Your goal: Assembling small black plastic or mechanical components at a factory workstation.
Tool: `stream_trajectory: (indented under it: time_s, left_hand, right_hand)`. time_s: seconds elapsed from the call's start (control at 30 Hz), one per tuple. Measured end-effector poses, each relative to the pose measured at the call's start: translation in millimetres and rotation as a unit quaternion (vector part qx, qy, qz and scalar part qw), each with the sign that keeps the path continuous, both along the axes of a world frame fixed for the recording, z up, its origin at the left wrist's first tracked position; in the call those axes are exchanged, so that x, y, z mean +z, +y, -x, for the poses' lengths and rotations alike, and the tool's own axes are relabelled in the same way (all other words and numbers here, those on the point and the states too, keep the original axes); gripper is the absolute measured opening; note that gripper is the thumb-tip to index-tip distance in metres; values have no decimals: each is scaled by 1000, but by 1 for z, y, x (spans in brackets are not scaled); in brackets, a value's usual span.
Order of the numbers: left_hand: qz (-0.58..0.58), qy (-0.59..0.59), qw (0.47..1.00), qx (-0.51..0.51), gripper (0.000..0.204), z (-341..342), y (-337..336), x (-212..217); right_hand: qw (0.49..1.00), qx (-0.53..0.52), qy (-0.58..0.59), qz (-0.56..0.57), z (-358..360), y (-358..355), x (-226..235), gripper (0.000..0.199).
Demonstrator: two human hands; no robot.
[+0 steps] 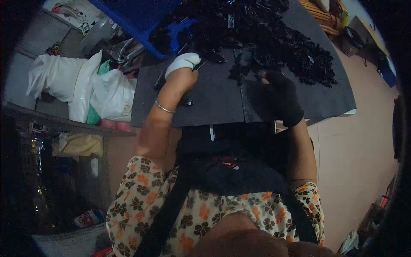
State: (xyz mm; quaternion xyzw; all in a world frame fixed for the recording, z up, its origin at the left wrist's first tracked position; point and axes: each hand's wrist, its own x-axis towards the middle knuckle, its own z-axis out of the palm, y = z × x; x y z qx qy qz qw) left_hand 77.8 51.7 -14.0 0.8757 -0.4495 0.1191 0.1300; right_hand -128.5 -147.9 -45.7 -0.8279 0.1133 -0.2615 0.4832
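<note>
A pile of small black pieces (295,55) spreads over the far part of the dark grey table (214,103). My left hand (183,77), its far end covered by a white wrapping (182,62), is closed at the left of the pile. A thin shiny piece (200,64) shows beside its fingers, but I cannot tell whether they grip it. On the right, my right hand (280,98) wears a black glove with a bare fingertip showing. Its fingers are curled near the pile's near edge, and what they hold, if anything, is hidden.
A blue tray (132,21) stands at the table's far left. White plastic bags (109,92) crowd a grey surface to the left. One small shiny piece (189,103) lies near my left wrist. A bundle of orange-brown strips (327,17) is at the far right.
</note>
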Motion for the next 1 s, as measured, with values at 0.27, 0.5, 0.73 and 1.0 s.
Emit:
stream_trajectory:
  time_s: [0.27, 0.5, 0.73, 1.0]
  left_hand:
    - [189, 252, 946, -76, 26, 57, -8, -3]
    - [242, 405, 871, -140, 27, 99, -15, 11]
    - [291, 534, 784, -125, 27, 108, -18, 14]
    - [276, 476, 827, -114, 27, 109, -14, 13]
  right_hand:
    - [993, 46, -54, 99, 0, 11, 2, 22]
    - [968, 33, -168, 186, -4, 27, 9, 30]
    - [950, 44, -166, 262, 1, 29, 13, 36]
    - [938, 45, -108, 325, 6, 33, 20, 34]
